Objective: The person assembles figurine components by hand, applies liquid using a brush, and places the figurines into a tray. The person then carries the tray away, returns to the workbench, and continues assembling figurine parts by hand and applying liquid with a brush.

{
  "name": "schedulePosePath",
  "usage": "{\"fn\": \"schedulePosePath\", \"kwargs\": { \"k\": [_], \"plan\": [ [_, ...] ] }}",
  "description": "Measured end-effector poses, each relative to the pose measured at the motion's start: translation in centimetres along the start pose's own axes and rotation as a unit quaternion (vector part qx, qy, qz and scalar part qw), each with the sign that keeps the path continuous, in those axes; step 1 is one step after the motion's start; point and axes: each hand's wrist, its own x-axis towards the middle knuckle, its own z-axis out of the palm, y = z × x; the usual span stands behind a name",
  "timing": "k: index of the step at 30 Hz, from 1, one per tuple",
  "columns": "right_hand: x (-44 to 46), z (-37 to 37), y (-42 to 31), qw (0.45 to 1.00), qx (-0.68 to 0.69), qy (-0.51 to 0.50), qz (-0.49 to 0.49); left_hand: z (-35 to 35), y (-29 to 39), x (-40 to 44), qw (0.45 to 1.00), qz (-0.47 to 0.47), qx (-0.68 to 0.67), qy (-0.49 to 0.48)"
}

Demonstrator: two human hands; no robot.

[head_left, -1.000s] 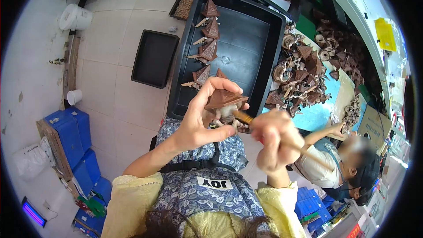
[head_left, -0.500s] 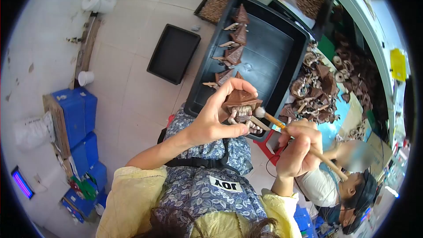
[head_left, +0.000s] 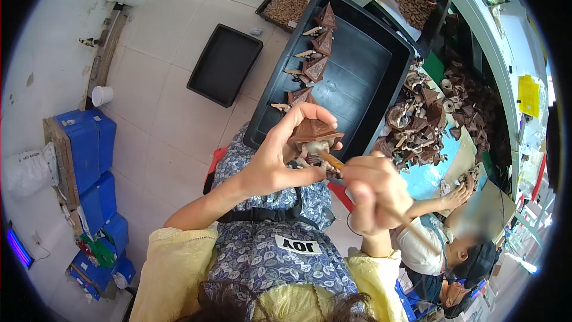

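A small figurine with a brown pointed roof-like top [head_left: 314, 132] is gripped between the thumb and fingers of my left hand [head_left: 275, 156]. Below that top its lower part looks pale and brown, partly covered by the brush. My right hand [head_left: 378, 194] is closed round the wooden handle of a paintbrush [head_left: 331, 160], whose tip touches the figurine's front under the brown rim. Beneath my hands lies a large black tray [head_left: 366, 65]. Along its left side stands a row of several similar brown-topped figurines [head_left: 316, 68].
A smaller black tray [head_left: 225, 65] lies on the tiled floor to the left. To the right, brown pieces [head_left: 420, 122] are heaped on a workbench, where a co-worker's hand [head_left: 457, 195] rests. Blue boxes [head_left: 89, 143] stand along the left wall, and a tray of small brown pieces [head_left: 290, 1] is at the top.
My right hand has moved left and the brush tip has gone from beside the figurine onto its front. A co-worker's hand now shows at the bench. The whole view has shifted slightly.
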Motion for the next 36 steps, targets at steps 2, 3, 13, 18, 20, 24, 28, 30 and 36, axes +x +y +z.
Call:
{"fn": "schedulePosePath", "kwargs": {
  "k": [2,3,13,18,20,24,28,30,36],
  "plan": [
    [-0.4,0.0,0.3,0.999,0.026,0.005,0.028,0.1,-0.2,0.2,1.0,-0.004,0.009,-0.008],
    [-0.8,-0.6,0.2,0.998,0.008,0.024,0.05,-0.1,-0.7,0.2,1.0,-0.006,0.005,-0.012],
    [-2.0,-1.2,0.6,0.997,0.03,0.066,0.004,0.6,-0.7,0.7,0.992,-0.068,-0.102,-0.041],
    [-2.0,-1.2,0.4,0.998,0.034,0.057,0.017,0.2,-1.2,0.9,0.991,-0.069,-0.101,-0.059],
    [-2.3,-1.1,0.8,0.995,0.013,0.075,0.063,0.1,-0.9,1.2,0.986,-0.097,-0.125,-0.055],
    [-2.5,-0.6,1.1,0.997,0.03,0.066,0.017,0.1,-1.1,1.2,0.983,-0.094,-0.141,-0.07],
    [-5.4,-2.5,2.6,0.959,-0.03,0.276,0.054,-2.6,-1.8,0.3,0.967,-0.213,0.138,-0.028],
    [-6.1,-2.9,2.9,0.92,-0.108,0.351,0.137,-4.1,-3.8,-0.5,0.859,-0.16,0.486,-0.01],
    [-8.7,-0.2,4.7,0.912,-0.182,0.254,0.266,-3.3,-9.1,2.5,0.682,-0.132,0.719,-0.008]
  ]
}}
